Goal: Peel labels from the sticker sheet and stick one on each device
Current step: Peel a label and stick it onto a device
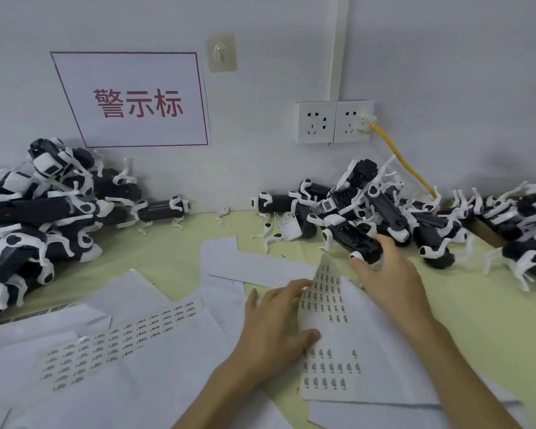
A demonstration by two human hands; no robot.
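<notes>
A white sticker sheet (331,345) with rows of small grey labels lies in front of me, its far end curled upward. My left hand (276,323) holds its left edge, thumb on top and fingers behind the raised part. My right hand (387,274) reaches forward and grips a black-and-white robot-dog device (350,236) at the near edge of the right pile (430,212). A second pile of the same devices (41,209) lies at the left against the wall.
Another partly used label sheet (121,335) and loose white backing papers (248,264) cover the yellow-green tabletop (477,305). Wall sockets (334,120) with a yellow cable (406,164) sit behind the right pile. A red-lettered sign (136,100) hangs on the wall. Loose white legs (270,235) lie between the piles.
</notes>
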